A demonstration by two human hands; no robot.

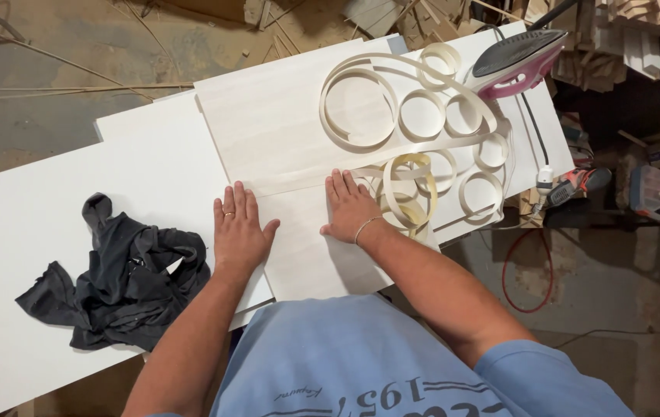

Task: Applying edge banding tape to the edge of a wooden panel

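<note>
Your left hand (239, 232) and right hand (349, 205) both lie flat, fingers spread wide, palms down, holding nothing, pressed on the pale wood-grain rectangular panel (307, 255). That panel sits on the near edge of the white flat boards (29, 224), right in front of you, partly overhanging toward your body. It looks smooth, light cream with faint grain, and its far edge meets another pale wood-grain sheet (268, 116) along a slightly slanted seam.

Risks, as a judgement: the overhanging near end could tip or slide if you press unevenly. The loose coils of cream edge-banding strip (423, 147) touch your right hand's fingertips and could get snagged or dragged. The pink and grey clothes iron (519, 58) stands near the far right edge, its cord trailing off the side; a tug could pull it down. The crumpled dark grey cloth (114, 278) lies just beside your left forearm
</note>
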